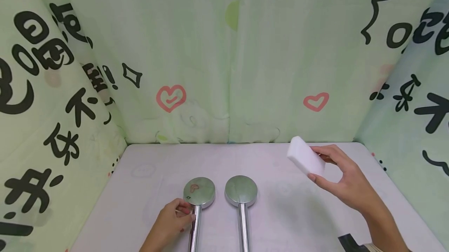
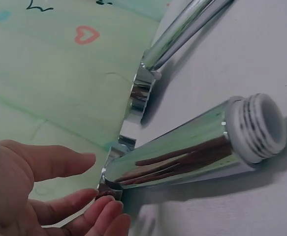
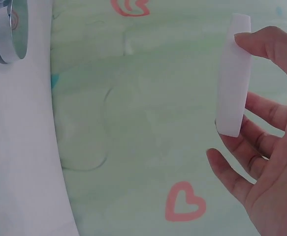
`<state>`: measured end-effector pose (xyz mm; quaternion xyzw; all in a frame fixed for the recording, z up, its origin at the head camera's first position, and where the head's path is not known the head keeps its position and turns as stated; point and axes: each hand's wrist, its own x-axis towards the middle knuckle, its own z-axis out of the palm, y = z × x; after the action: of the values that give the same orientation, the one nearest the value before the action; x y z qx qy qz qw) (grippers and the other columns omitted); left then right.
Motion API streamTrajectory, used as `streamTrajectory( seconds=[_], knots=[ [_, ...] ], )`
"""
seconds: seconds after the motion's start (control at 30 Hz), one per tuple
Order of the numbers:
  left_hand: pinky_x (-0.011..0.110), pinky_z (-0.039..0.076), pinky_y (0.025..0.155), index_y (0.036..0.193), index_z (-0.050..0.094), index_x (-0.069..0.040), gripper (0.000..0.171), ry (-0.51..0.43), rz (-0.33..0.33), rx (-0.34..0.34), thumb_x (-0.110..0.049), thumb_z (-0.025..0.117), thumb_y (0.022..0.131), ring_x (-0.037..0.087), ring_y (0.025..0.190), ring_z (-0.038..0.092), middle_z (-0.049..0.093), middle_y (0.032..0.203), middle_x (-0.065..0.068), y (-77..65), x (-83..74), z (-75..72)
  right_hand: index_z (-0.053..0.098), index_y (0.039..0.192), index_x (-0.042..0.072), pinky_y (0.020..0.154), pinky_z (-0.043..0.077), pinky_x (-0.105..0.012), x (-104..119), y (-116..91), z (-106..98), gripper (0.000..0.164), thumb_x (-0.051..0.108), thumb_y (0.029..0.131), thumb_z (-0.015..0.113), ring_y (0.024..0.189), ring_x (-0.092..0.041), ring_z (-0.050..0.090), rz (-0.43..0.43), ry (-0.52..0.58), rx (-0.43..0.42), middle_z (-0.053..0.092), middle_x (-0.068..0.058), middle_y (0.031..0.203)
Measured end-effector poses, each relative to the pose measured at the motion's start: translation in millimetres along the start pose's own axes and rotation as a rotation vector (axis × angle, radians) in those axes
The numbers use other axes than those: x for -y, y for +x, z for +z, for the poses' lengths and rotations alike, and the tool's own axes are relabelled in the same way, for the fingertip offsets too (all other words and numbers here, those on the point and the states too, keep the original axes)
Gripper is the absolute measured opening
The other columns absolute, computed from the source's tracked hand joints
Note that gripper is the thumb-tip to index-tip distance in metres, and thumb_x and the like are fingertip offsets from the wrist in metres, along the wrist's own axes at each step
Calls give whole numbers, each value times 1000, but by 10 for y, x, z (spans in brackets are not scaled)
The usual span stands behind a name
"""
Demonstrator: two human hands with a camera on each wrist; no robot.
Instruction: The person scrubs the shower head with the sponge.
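Two chrome shower heads lie side by side with their round faces up. At the left shower head [image 1: 199, 189], my left hand [image 1: 168, 221] is beside the neck, thumb and fingers apart. The left wrist view shows its handle [image 2: 177, 152] ending in a white threaded collar [image 2: 264, 128]; the fingertips are close to the neck without wrapping it. The right shower head [image 1: 241, 189] is untouched. Raised above the table on the right, my right hand [image 1: 350, 182] pinches a white sponge block [image 1: 305, 154] between thumb and fingers. From the right wrist, the sponge appears edge-on.
A white-covered table [image 1: 147, 174] carries everything. Pale green curtains [image 1: 210, 69] with black writing and red hearts hang behind it and along both sides. A dark strap [image 1: 349, 242] shows near the right wrist.
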<state>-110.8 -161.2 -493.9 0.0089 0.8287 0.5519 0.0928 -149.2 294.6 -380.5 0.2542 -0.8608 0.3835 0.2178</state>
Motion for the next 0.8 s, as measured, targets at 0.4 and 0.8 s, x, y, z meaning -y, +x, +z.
streamTrajectory(
  seconds=[0.4,0.8],
  knots=[
    [29,59,61,121,63,2,37,-53,109,-65,-5,74,87,18,84,61,63,104,13,107,-224,183,58,139,7,95,39,-8,37,17,20,77,-13,69,84,113,-5,50,30,-8,-125,55,5,130],
    [21,54,66,122,62,1,40,-58,179,75,-14,77,89,15,88,61,66,110,12,185,-315,596,53,145,8,100,38,-7,112,33,88,82,-15,71,81,118,-6,49,78,22,-216,53,9,133]
  ],
)
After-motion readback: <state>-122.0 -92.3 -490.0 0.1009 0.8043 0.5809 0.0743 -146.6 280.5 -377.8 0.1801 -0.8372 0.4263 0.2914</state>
